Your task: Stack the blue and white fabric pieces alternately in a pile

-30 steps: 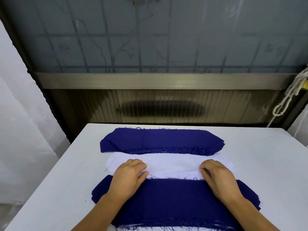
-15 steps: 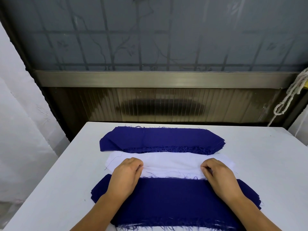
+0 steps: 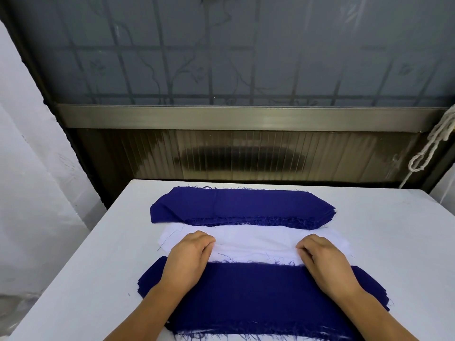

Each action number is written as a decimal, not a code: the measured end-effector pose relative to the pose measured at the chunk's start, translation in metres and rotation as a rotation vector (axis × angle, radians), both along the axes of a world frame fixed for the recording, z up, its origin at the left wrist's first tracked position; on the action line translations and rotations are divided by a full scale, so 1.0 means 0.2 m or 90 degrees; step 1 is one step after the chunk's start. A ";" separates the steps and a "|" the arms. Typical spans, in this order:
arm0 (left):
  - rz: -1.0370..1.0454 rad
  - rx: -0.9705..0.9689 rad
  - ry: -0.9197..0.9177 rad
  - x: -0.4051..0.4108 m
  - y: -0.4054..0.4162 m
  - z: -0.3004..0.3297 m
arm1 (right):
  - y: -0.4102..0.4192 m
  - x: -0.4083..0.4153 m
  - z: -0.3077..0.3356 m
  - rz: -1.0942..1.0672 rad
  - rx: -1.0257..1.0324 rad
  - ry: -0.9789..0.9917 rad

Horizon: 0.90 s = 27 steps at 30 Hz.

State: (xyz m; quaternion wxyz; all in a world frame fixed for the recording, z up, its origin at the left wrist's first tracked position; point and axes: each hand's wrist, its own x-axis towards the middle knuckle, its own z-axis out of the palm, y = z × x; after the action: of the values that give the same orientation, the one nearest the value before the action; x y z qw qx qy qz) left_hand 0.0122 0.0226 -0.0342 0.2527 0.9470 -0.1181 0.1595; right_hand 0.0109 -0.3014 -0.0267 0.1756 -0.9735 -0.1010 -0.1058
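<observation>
both hands, left hand (image 3: 189, 257) and right hand (image 3: 325, 259), fingers curled pinching near edge of white pile (image 3: 256, 244) between far blue pile (image 3: 241, 207) and near stack (image 3: 258, 291) on table (image 3: 73, 279); step: picking top white piece, next likely peel one layer, lay onto near stack.

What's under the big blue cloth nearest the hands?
White fabric peeks out beneath the near blue cloth pile at its bottom edge; the rest underneath is covered.

Far fabric stack (image 3: 242, 205) behind middle fabric piece (image 3: 256, 244), near pile (image 3: 258, 299) in front, all on table (image 3: 394, 242)
</observation>
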 end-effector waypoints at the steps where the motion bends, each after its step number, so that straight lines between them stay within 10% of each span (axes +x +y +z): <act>1: 0.003 -0.002 0.000 0.00 0.00 0.00 | 0.00 0.01 0.01 -0.008 -0.008 0.006; 13: 0.062 -0.036 0.024 -0.01 0.01 0.01 | 0.02 0.03 0.01 -0.025 0.198 0.032; 27: 0.117 -0.066 0.018 0.00 0.00 0.00 | 0.02 0.04 -0.03 -0.069 0.125 0.027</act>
State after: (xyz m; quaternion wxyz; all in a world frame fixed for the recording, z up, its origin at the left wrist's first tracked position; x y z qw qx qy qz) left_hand 0.0123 0.0224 -0.0337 0.2873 0.9416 -0.0187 0.1749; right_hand 0.0195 -0.2977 -0.0324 0.2658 -0.9578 -0.0334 -0.1042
